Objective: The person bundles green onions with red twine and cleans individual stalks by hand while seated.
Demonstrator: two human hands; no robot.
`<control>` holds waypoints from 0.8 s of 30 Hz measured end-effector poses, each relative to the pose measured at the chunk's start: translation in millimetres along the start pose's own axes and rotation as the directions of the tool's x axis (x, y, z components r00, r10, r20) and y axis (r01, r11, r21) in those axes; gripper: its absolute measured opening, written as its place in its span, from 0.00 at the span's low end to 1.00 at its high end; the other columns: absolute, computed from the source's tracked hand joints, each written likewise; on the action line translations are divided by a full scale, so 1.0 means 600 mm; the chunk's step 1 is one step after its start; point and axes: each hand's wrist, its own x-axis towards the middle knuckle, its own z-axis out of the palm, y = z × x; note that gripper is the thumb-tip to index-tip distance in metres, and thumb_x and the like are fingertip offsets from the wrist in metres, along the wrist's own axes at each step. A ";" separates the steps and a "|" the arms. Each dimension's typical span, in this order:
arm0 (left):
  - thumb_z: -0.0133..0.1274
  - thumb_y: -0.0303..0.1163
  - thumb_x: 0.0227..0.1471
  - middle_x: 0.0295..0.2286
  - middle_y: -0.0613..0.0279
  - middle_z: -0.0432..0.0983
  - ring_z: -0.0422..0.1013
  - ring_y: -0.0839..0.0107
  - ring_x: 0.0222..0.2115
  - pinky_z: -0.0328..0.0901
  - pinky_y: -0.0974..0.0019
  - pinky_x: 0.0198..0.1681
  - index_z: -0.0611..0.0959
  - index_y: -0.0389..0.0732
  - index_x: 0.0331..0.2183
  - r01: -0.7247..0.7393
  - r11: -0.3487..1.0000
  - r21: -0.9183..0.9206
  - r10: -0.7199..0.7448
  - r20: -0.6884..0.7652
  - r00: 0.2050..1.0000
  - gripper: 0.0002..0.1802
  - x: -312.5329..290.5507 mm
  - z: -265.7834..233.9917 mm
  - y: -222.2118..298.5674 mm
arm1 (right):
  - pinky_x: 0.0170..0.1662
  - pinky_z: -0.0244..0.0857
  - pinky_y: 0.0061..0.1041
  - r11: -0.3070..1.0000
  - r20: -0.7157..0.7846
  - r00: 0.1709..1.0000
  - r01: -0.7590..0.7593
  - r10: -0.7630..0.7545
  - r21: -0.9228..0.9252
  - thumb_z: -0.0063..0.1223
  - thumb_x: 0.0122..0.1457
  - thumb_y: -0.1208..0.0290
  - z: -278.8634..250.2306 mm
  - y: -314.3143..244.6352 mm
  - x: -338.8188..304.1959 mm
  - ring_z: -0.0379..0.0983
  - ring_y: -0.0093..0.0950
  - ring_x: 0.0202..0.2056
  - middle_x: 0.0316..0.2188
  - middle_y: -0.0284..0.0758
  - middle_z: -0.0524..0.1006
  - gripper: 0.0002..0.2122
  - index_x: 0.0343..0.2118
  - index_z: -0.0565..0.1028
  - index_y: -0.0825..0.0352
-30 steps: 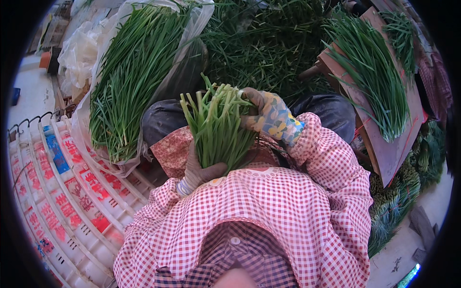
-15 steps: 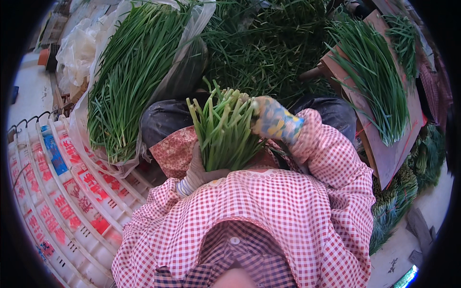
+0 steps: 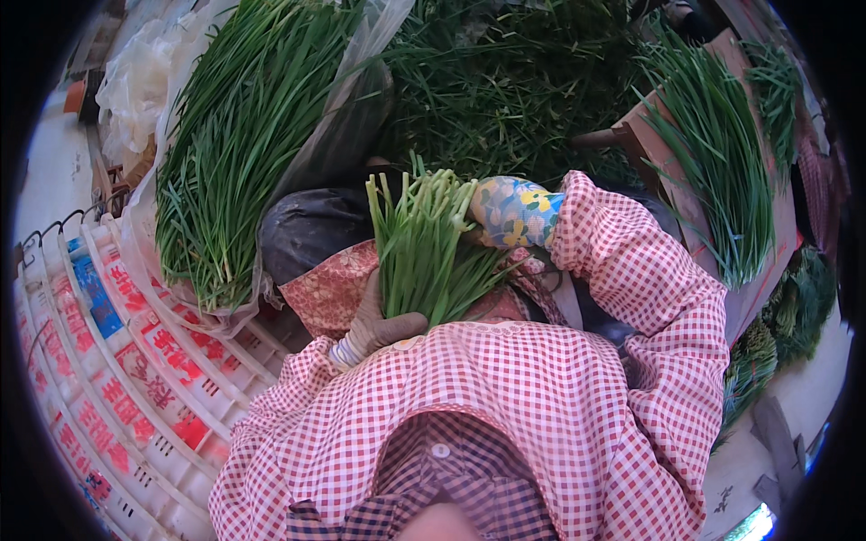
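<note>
A bunch of garlic chives [image 3: 428, 257] stands upright in front of my chest, its pale cut stalk ends up and its green leaves below. My left hand [image 3: 386, 330], in a greyish-brown glove, is closed around the lower left side of the bunch, thumb across the front. My right hand [image 3: 514, 212], in a blue glove with yellow flowers, is against the upper right side of the bunch near the stalk ends. Its fingers are hidden behind the stalks, so their grip does not show.
A plastic bag [image 3: 144, 212] full of long chives [image 3: 253, 153] lies at left, over white slatted crates [image 3: 135, 379] with red markings. Loose chives [image 3: 514, 99] cover the ground ahead. On the right, more chives [image 3: 722, 171] rest on a tilted board [image 3: 681, 189], with bundles [image 3: 753, 361] below.
My right hand has shifted slightly right, and its elbow has swung outward. The bunch has moved a little to the right and stays in my left hand.
</note>
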 end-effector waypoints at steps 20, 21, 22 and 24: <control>0.70 0.31 0.40 0.60 0.58 0.55 0.55 0.64 0.61 0.53 0.58 0.62 0.51 0.49 0.64 -0.063 0.984 0.167 0.053 0.061 0.997 0.58 0.018 -0.043 -0.040 | 0.42 0.70 0.25 0.523 0.151 0.958 -0.002 -0.243 0.853 0.54 0.62 0.64 -0.026 0.067 0.135 0.75 0.25 0.40 0.39 0.33 0.80 0.16 0.50 0.75 0.64; 0.70 0.31 0.41 0.60 0.58 0.56 0.55 0.64 0.61 0.53 0.58 0.62 0.51 0.48 0.65 -0.062 0.978 0.199 0.052 0.055 0.997 0.57 0.019 -0.048 -0.043 | 0.42 0.70 0.24 0.581 0.135 0.979 -0.019 -0.156 0.813 0.54 0.62 0.63 -0.023 0.063 0.136 0.75 0.24 0.37 0.36 0.32 0.80 0.14 0.47 0.77 0.64; 0.70 0.31 0.41 0.60 0.58 0.56 0.55 0.63 0.61 0.53 0.58 0.62 0.51 0.48 0.65 -0.060 0.971 0.230 0.050 0.050 0.997 0.57 0.020 -0.057 -0.048 | 0.41 0.70 0.23 0.636 0.112 0.991 -0.043 -0.068 0.771 0.54 0.62 0.63 -0.022 0.060 0.134 0.76 0.23 0.35 0.32 0.30 0.80 0.13 0.44 0.79 0.65; 0.70 0.31 0.41 0.60 0.58 0.57 0.56 0.63 0.60 0.53 0.58 0.62 0.52 0.47 0.65 -0.025 0.974 0.225 0.018 0.030 0.999 0.56 0.023 -0.051 -0.041 | 0.39 0.70 0.21 0.808 -0.083 0.993 -0.015 0.079 0.589 0.54 0.62 0.63 -0.023 0.061 0.129 0.75 0.21 0.31 0.28 0.29 0.80 0.11 0.39 0.80 0.65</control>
